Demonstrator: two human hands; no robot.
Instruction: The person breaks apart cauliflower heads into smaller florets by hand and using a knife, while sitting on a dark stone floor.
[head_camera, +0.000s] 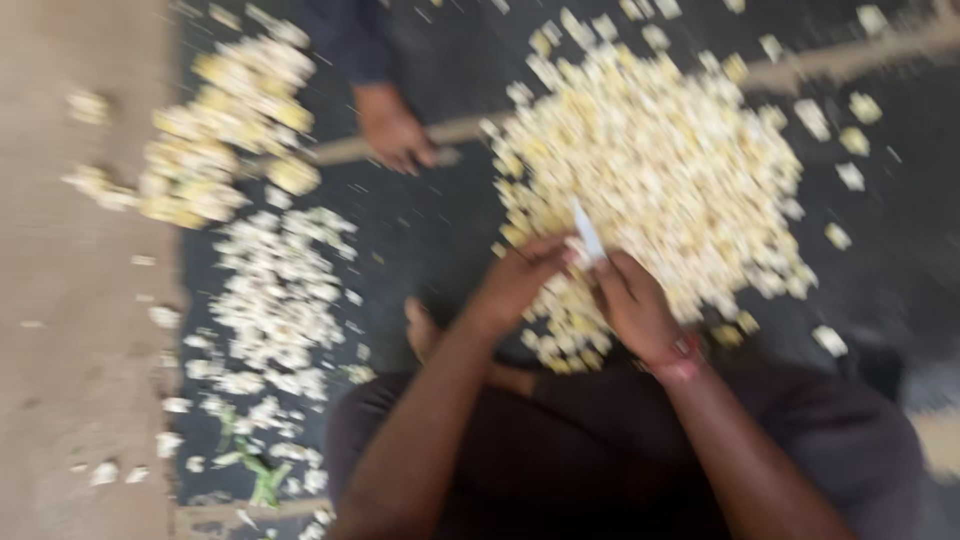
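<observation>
Head view, blurred: right hand (640, 305) grips a pale knife (587, 235), left hand (520, 280) pinches a small piece against it, above the yellowish pile of cut pieces (660, 160); another person's hand (393, 130) rests nearby.

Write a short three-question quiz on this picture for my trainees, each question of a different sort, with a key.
1. True or false: the right hand holds a pale blade.
2. Where does the big yellowish pile of pieces lie: A left of the hands, B just beyond them, C behind the person?
3. What does the other person's hand grip?

Key
1. True.
2. B.
3. A long pale stick lying across the dark ground sheet.
</observation>
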